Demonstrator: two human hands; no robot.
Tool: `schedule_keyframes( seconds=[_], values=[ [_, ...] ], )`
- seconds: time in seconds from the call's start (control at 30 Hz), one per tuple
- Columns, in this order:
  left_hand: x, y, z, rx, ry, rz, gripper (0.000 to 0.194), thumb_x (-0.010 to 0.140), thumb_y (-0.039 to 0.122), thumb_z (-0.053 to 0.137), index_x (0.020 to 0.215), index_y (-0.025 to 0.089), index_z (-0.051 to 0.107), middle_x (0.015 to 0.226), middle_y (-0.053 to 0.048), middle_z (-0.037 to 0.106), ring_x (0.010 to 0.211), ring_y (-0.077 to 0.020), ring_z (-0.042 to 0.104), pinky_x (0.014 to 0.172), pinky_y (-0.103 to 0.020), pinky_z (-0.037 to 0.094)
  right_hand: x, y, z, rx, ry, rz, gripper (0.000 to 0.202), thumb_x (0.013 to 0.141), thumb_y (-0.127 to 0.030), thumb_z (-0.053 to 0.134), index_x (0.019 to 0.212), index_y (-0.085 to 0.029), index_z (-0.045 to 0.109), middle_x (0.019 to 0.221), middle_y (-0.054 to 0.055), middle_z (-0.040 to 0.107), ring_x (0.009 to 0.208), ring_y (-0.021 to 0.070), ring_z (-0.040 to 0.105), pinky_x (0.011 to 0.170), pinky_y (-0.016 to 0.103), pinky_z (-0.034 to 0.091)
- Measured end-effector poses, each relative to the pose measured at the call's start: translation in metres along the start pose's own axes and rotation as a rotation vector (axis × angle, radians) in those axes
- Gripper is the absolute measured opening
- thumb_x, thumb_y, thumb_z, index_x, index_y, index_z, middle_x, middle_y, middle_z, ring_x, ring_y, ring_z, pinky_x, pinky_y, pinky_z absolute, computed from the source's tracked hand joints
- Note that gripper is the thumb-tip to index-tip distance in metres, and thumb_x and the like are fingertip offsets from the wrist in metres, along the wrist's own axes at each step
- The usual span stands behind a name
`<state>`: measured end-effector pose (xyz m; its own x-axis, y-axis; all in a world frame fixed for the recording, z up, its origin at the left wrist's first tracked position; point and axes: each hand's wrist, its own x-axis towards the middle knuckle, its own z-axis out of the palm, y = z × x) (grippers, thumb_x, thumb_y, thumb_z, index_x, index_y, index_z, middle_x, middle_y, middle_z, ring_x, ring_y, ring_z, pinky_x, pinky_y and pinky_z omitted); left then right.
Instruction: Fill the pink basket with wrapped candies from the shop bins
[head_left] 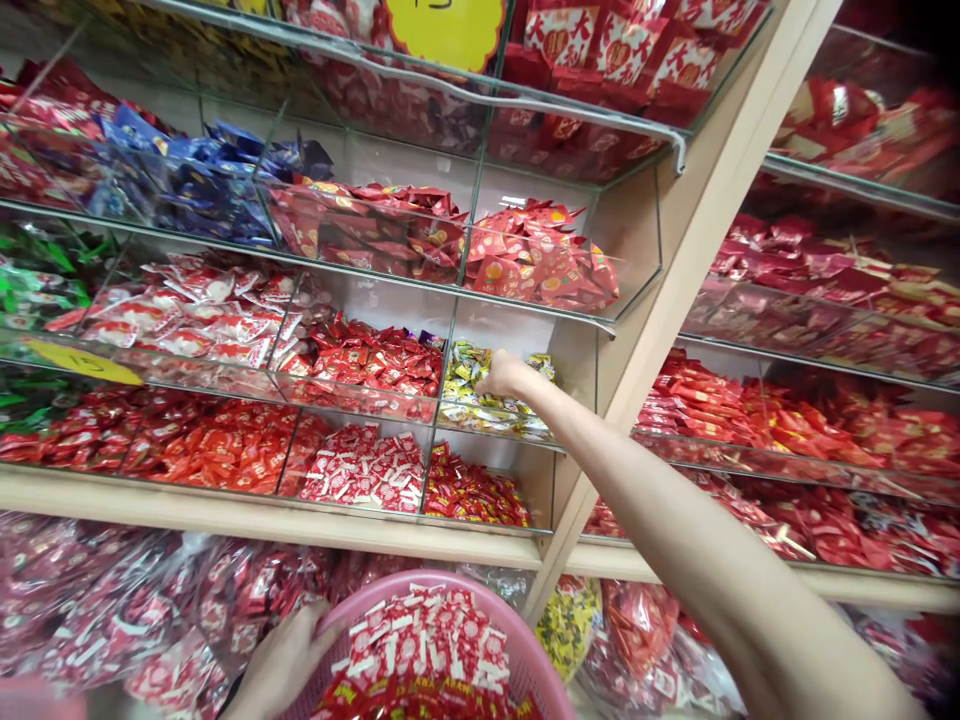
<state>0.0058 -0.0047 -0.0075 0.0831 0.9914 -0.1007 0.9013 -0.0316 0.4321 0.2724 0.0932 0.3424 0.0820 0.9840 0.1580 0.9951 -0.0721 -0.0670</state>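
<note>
My left hand (289,648) grips the left side of a pink plastic basket (534,625) low in the view. Inside it lie red-and-white wrapped candies (431,640), with red-and-yellow wrapped candies (427,700) nearer to me. My right arm stretches up to a shelf bin, where my right hand (504,374) is among yellow-and-white wrapped candies (469,372). Its fingers look curled together, and whatever they hold is hidden.
Clear dividers and front panels part the shelf bins. Red candies (375,360) fill the bin to the left; red-and-yellow candies (480,490) lie below. A wooden post (667,270) stands to the right. Bagged candies (135,610) sit under the wooden ledge (300,515).
</note>
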Motion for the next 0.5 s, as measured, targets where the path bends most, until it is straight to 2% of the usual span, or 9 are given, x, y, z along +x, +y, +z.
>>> schedule_keyframes(
  seconds=[0.2, 0.37, 0.5],
  values=[
    [0.001, 0.001, 0.000, -0.014, 0.005, -0.006, 0.040, 0.087, 0.047, 0.036, 0.102, 0.019, 0.060, 0.107, -0.012, 0.070, 0.106, -0.0259, 0.063, 0.082, -0.030, 0.044, 0.009, -0.011, 0.013, -0.025, 0.019, -0.002, 0.052, 0.063, -0.027, 0.078, 0.109, -0.010, 0.063, 0.112, 0.019, 0.064, 0.103, 0.0288, 0.062, 0.082, 0.033, 0.051],
    [-0.002, 0.005, -0.002, -0.011, -0.004, 0.016, 0.035, 0.089, 0.045, 0.035, 0.090, 0.021, 0.060, 0.095, -0.009, 0.072, 0.097, -0.0242, 0.066, 0.074, -0.028, 0.043, 0.009, -0.014, 0.015, -0.031, 0.014, 0.013, 0.050, 0.065, -0.022, 0.073, 0.112, -0.009, 0.062, 0.111, 0.019, 0.064, 0.102, 0.0289, 0.062, 0.081, 0.034, 0.052],
    [-0.002, 0.005, -0.003, -0.020, 0.008, 0.023, 0.033, 0.089, 0.044, 0.036, 0.090, 0.020, 0.059, 0.096, -0.010, 0.072, 0.096, -0.0236, 0.066, 0.073, -0.027, 0.042, 0.007, -0.013, 0.019, -0.026, 0.027, 0.005, 0.045, 0.068, -0.019, 0.071, 0.111, -0.009, 0.063, 0.108, 0.019, 0.065, 0.100, 0.0288, 0.063, 0.081, 0.034, 0.052]
  ],
)
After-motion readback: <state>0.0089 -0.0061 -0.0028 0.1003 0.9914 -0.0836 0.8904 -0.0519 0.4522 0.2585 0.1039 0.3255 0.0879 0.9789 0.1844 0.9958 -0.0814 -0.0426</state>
